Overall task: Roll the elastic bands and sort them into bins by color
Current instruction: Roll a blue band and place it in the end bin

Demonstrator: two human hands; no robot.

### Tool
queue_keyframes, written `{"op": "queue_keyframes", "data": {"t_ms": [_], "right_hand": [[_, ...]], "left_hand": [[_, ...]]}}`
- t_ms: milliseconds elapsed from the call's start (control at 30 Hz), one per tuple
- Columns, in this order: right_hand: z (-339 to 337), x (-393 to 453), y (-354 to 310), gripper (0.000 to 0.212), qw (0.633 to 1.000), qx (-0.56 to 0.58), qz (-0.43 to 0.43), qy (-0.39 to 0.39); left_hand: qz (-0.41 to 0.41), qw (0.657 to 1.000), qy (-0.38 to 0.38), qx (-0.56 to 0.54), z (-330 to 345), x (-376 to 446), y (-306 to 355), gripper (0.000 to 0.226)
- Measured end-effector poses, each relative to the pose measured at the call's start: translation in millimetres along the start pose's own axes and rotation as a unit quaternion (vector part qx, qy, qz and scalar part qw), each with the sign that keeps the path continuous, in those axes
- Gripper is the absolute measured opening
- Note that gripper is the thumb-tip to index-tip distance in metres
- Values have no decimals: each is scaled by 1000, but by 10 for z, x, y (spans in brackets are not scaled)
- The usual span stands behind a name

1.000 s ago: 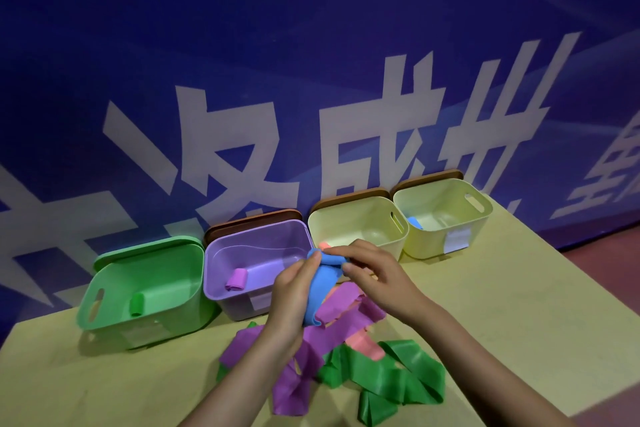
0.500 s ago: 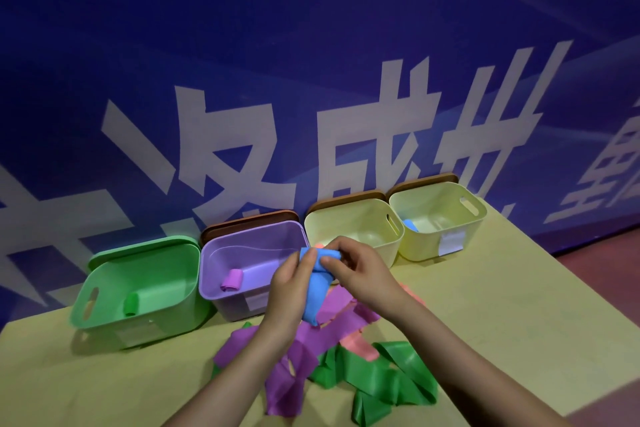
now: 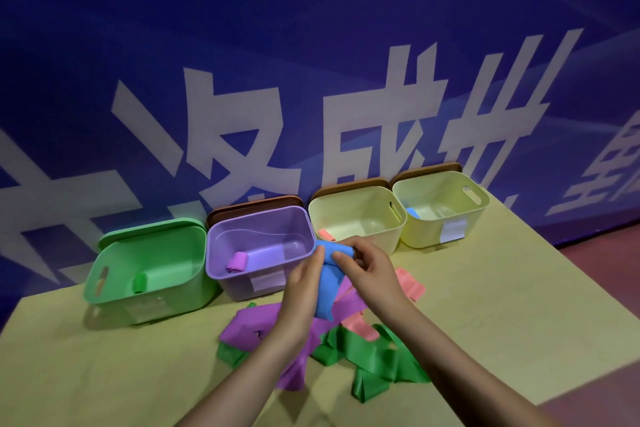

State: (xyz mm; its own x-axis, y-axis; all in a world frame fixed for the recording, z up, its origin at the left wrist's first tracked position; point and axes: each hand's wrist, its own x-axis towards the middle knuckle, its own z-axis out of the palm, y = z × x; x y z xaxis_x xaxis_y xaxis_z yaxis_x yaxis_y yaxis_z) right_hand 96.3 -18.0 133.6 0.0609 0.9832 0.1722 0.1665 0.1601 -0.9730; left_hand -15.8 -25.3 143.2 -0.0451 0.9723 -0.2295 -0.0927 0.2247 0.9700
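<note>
Blue elastic band [image 3: 327, 282] hangs between both hands above the tabletop [image 3: 485, 288], its upper end bunched into a partial roll and its lower end dangling over the loose pile. The left hand [image 3: 299, 291] pinches the band from the left side with thumb and fingers; the right hand [image 3: 367, 269] curls its fingers round the rolled top.

Beneath them lie unrolled bands: a purple band [image 3: 256, 326], a green band [image 3: 374, 357] and a pink band [image 3: 410, 286], overlapping one another.

Four bins stand in a row at the tabletop's far edge. The green bin [image 3: 114, 274] holds a green roll [image 3: 140, 282]; the purple bin [image 3: 221, 274] holds a purple roll [image 3: 237, 262]; the first yellow bin [image 3: 394, 239] holds a pink roll [image 3: 325, 235]; the second yellow bin [image 3: 474, 218] holds a blue roll [image 3: 412, 212]. Each bin carries a pale label on its front, too blurred to read.

Behind them a blue banner [image 3: 311, 28] shows large white Chinese characters, cut off at the edges; one reads 成.
</note>
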Motion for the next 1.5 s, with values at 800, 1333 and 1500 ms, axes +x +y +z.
{"op": "queue_keyframes", "data": {"t_ms": [800,1333,1500], "right_hand": [[-651,-356,244,37,982,-136,-104,-78],[-1821,2,357,19,998,9,54,-14],[-1965,111,559,18,998,-63,-29,12]], "left_hand": [[-68,996,-57,-4,233,-209,-245,24],[34,983,-140,117,1554,41,-93,19],[-103,988,-102,-44,1731,95,-123,18]]}}
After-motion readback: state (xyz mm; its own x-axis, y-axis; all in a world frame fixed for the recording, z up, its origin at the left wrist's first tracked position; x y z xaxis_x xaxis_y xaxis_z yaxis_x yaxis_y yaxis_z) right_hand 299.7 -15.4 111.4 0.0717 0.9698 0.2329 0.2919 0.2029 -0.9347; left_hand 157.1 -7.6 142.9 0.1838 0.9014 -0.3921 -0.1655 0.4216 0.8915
